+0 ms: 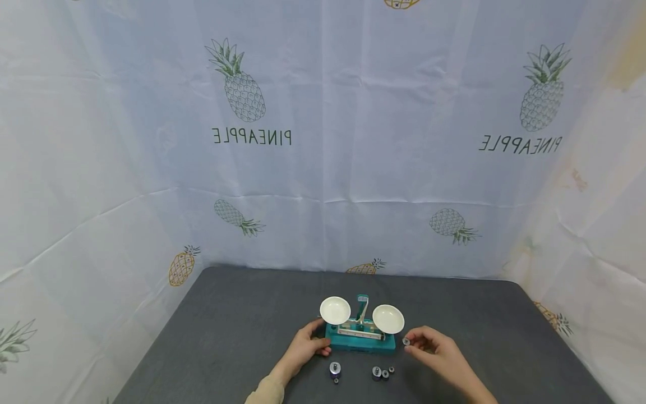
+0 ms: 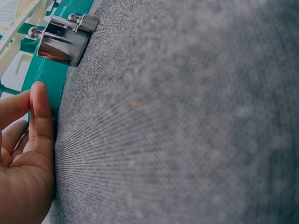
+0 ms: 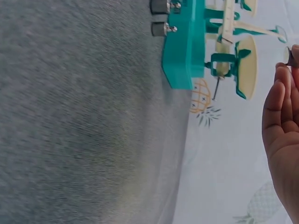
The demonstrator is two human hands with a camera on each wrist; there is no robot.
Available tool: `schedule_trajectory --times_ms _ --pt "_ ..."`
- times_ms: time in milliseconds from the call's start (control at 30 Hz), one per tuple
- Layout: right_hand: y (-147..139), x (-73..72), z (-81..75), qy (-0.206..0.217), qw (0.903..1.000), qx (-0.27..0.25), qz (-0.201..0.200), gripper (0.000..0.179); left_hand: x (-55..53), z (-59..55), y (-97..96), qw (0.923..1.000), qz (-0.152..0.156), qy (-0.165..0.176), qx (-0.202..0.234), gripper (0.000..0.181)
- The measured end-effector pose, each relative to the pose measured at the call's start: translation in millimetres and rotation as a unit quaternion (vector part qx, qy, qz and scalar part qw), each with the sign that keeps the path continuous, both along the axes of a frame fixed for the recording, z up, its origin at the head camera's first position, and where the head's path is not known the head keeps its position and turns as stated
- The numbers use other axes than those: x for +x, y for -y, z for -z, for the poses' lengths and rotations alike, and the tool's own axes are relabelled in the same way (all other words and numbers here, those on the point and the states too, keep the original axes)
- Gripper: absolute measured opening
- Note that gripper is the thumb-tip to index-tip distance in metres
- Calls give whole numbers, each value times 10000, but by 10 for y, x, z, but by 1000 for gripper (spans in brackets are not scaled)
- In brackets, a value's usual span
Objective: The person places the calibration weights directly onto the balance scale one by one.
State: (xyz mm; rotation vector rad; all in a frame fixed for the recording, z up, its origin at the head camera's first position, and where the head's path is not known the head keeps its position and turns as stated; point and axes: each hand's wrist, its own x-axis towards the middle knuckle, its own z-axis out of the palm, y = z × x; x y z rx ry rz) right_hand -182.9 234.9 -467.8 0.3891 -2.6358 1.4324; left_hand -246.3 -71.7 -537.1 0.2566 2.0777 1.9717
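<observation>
A teal balance scale [image 1: 359,343] with two white pans stands on the dark table. My left hand [image 1: 305,343] grips the left end of its base, and in the left wrist view the thumb [image 2: 42,109] lies along the teal side. To the right of the scale, my right hand [image 1: 435,349] pinches a small metal weight [image 1: 406,341] between thumb and fingertips. The right wrist view shows that weight [image 3: 288,57] raised near the right pan [image 3: 246,67], apart from it. Both the left pan [image 1: 335,310] and the right pan look bare.
In front of the scale stand a large metal weight [image 1: 335,368] with a tiny one nearer me, and a group of several weights [image 1: 376,373] further right. A white curtain [image 1: 323,168] printed with pineapples hangs behind the grey-black table [image 1: 242,314] and along its sides.
</observation>
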Motion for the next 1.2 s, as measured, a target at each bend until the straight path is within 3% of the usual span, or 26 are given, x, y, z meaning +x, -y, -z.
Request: schedule_trajectory --times_ms 300,600,967,1200 --pt "17 -123 -32 -706 9973 13 222 15 3 6 3 10000 -7 -31 61 63" --pt "73 -292 -74 -312 9976 160 599 15 -6 20 4 10000 -41 -40 34 63" --pt "172 -490 -50 -518 9971 468 301 14 10 23 16 10000 3 -56 30 63" --pt "236 -579 -21 -419 9962 658 389 14 10 18 15 10000 10 -60 51 64"
